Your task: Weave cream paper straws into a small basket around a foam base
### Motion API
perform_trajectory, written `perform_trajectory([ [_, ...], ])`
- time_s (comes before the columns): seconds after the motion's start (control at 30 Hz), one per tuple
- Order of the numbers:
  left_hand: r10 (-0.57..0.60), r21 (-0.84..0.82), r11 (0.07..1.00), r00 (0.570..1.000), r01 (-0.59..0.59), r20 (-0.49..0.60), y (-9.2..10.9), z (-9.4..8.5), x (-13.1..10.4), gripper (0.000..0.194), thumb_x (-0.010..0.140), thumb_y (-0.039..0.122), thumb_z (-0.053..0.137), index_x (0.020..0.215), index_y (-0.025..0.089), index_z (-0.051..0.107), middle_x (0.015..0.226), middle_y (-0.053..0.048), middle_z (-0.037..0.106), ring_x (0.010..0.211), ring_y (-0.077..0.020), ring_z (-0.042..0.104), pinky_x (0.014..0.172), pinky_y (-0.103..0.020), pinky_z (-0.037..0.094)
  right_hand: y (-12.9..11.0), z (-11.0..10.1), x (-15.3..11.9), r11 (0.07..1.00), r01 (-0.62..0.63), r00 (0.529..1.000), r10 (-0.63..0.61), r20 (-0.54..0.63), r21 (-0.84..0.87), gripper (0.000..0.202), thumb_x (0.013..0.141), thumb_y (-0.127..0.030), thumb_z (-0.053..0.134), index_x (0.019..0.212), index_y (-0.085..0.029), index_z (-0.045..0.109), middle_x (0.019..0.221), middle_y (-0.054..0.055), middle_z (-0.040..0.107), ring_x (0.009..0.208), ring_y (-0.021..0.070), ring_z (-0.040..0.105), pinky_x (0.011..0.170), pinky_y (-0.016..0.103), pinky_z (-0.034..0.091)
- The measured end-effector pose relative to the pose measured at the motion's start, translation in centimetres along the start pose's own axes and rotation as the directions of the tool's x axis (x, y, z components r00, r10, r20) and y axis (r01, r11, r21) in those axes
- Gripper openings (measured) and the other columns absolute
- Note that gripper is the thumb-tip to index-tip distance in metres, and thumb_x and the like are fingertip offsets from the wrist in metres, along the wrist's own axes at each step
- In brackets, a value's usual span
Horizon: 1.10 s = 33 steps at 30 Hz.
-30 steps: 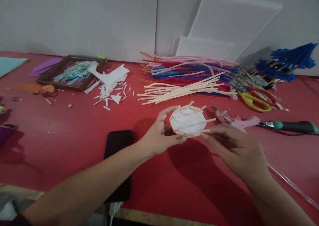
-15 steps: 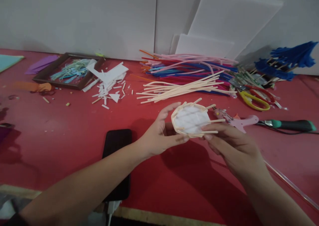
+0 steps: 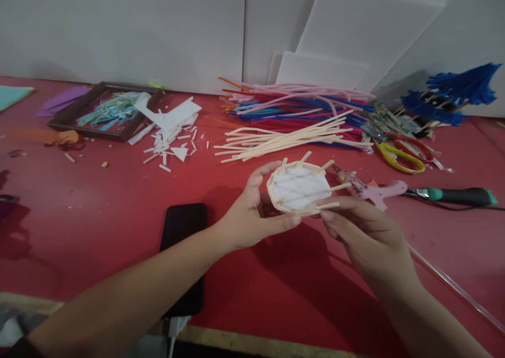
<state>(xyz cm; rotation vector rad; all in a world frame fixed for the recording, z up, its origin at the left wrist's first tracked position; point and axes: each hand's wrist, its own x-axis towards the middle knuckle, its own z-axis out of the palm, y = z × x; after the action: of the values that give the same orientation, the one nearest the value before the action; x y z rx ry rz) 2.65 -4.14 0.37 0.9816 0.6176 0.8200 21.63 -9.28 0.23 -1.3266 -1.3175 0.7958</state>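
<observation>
A small round piece [image 3: 300, 188] with a white base and a cream pipe-cleaner rim is held above the table, tilted toward me. Several cream stem ends stick out around its top and right edge. My left hand [image 3: 258, 211] grips its left side, thumb along the lower rim and a finger behind the upper left. Thumb and fingers of my right hand [image 3: 363, 226] pinch the lower right rim, near two of the stem ends. Behind the piece lies a loose bundle of cream pipe cleaners [image 3: 280, 137].
Coloured pipe cleaners [image 3: 292, 103] lie farther back. Yellow-handled scissors [image 3: 398, 158], a pink glue gun [image 3: 379, 191] and a green-black tool [image 3: 460, 196] are at right. A phone [image 3: 183, 258] lies under my left forearm. White scraps [image 3: 173, 124] and a brown frame [image 3: 100, 111] sit back left.
The round piece has shifted slightly left and tilted a little, so its upper stem ends stand out more. Both hands still hold it.
</observation>
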Motion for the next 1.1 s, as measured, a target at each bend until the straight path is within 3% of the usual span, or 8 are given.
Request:
perform_trajectory([
  [0.27, 0.023, 0.078, 0.997, 0.995, -0.016, -0.094, 0.4, 0.7, -0.1, 0.088, 0.066, 0.014, 0.081, 0.142, 0.029, 0.038, 0.114, -0.006, 0.068, 0.099, -0.0203, 0.068, 0.091, -0.034, 0.053, -0.7, 0.6, -0.3, 0.991, 0.077, 0.997, -0.077, -0.002, -0.111, 0.012, 0.081, -0.019, 0.064, 0.087, -0.025, 0.071, 0.079, 0.0, 0.074, 0.065, 0.0127, 0.068, 0.056, 0.023, 0.055],
  [0.43, 0.06, 0.105, 0.993, 0.992, -0.049, -0.112, 0.4, 0.8, -0.1, 0.089, 0.068, 0.019, 0.08, 0.144, 0.034, 0.037, 0.124, -0.005, 0.064, 0.106, -0.0223, 0.065, 0.093, -0.038, 0.052, -1.0, 1.0, -0.5, 0.976, 0.141, 0.989, -0.146, -0.021, -0.167, 0.011, 0.082, -0.018, 0.062, 0.087, -0.025, 0.07, 0.082, 0.001, 0.075, 0.071, 0.0143, 0.07, 0.062, 0.025, 0.058],
  [0.53, 0.063, 0.101, 0.994, 0.993, -0.053, -0.098, 0.2, 0.8, -0.1, 0.089, 0.069, 0.021, 0.08, 0.146, 0.034, 0.036, 0.119, -0.005, 0.066, 0.102, -0.0223, 0.066, 0.09, -0.039, 0.054, -1.2, 1.3, -0.7, 0.963, 0.169, 0.981, -0.186, -0.06, -0.211, 0.011, 0.082, -0.018, 0.062, 0.088, -0.025, 0.068, 0.082, 0.001, 0.074, 0.07, 0.0143, 0.07, 0.061, 0.025, 0.058],
  [0.63, 0.091, 0.116, 0.99, 0.993, -0.082, -0.076, 0.0, 0.7, 0.0, 0.089, 0.07, 0.023, 0.08, 0.147, 0.032, 0.035, 0.116, -0.007, 0.066, 0.098, -0.0225, 0.067, 0.086, -0.04, 0.055, -1.4, 1.6, -0.9, 0.948, 0.21, 0.958, -0.248, -0.141, -0.24, 0.01, 0.08, -0.015, 0.065, 0.087, -0.023, 0.063, 0.071, 0.0, 0.069, 0.057, 0.0122, 0.065, 0.049, 0.022, 0.053],
  [0.73, 0.124, 0.16, 0.98, 0.991, -0.115, -0.048, -0.1, 0.5, 0.0, 0.089, 0.072, 0.025, 0.078, 0.148, 0.03, 0.032, 0.119, -0.009, 0.065, 0.094, -0.0219, 0.067, 0.084, -0.041, 0.057, -1.4, 1.7, -1.1, 0.931, 0.254, 0.948, -0.294, -0.124, -0.263, 0.012, 0.079, -0.014, 0.066, 0.082, -0.023, 0.058, 0.063, -0.003, 0.062, 0.049, 0.0094, 0.059, 0.041, 0.018, 0.046],
  [0.87, 0.151, 0.149, 0.978, 0.988, -0.146, -0.027, -0.5, 0.2, 0.2, 0.09, 0.071, 0.024, 0.079, 0.148, 0.031, 0.032, 0.129, -0.009, 0.061, 0.103, -0.0235, 0.065, 0.088, -0.041, 0.056, -0.8, 1.1, -1.3, 0.898, 0.27, 0.93, -0.336, -0.148, -0.347, 0.014, 0.082, -0.016, 0.065, 0.094, -0.024, 0.063, 0.078, 0.0, 0.065, 0.063, 0.0106, 0.063, 0.052, 0.021, 0.051],
  [0.97, 0.147, 0.096, 0.985, 0.989, -0.145, -0.015, -0.8, -0.1, 0.5, 0.092, 0.068, 0.023, 0.081, 0.147, 0.031, 0.033, 0.137, -0.01, 0.057, 0.112, -0.0246, 0.062, 0.093, -0.04, 0.053, -0.3, 0.6, -1.2, 0.879, 0.279, 0.936, -0.339, -0.095, -0.387, 0.012, 0.085, -0.017, 0.064, 0.094, -0.025, 0.066, 0.082, 0.0, 0.067, 0.07, 0.0117, 0.064, 0.06, 0.023, 0.052],
  [1.1, 0.127, 0.076, 0.989, 0.992, -0.127, -0.001, -1.1, -0.3, 0.7, 0.093, 0.069, 0.024, 0.08, 0.147, 0.03, 0.031, 0.138, -0.011, 0.056, 0.114, -0.0245, 0.062, 0.094, -0.039, 0.052, -0.3, 0.4, -1.0, 0.896, 0.248, 0.961, -0.276, -0.025, -0.369, 0.008, 0.083, -0.021, 0.067, 0.09, -0.025, 0.067, 0.077, 0.0, 0.068, 0.065, 0.0117, 0.062, 0.056, 0.023, 0.05],
])
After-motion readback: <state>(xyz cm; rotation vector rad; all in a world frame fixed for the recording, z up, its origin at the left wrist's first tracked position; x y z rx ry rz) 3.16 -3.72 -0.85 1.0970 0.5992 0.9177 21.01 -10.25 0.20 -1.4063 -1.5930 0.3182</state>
